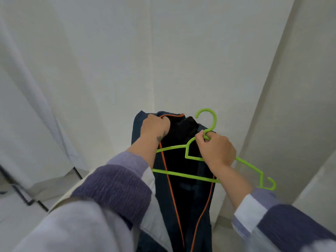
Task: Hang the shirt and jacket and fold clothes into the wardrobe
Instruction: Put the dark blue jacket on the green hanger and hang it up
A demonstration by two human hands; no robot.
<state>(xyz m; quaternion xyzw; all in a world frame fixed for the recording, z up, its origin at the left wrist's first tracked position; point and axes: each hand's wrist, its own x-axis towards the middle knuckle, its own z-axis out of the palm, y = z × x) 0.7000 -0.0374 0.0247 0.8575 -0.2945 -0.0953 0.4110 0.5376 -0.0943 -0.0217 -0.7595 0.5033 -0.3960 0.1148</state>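
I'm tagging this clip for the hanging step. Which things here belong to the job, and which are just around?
In the job: dark jacket, green hanger, left hand, right hand.

Just around: white fabric wall, black metal frame.

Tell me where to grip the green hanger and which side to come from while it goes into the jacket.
Grip the green hanger at the neck, just under the hook, coming from the right as the right hand does now. The neck is the central, balanced spot, and this likely leaves both arms free to slide into the dark jacket, whose collar the left hand holds up.
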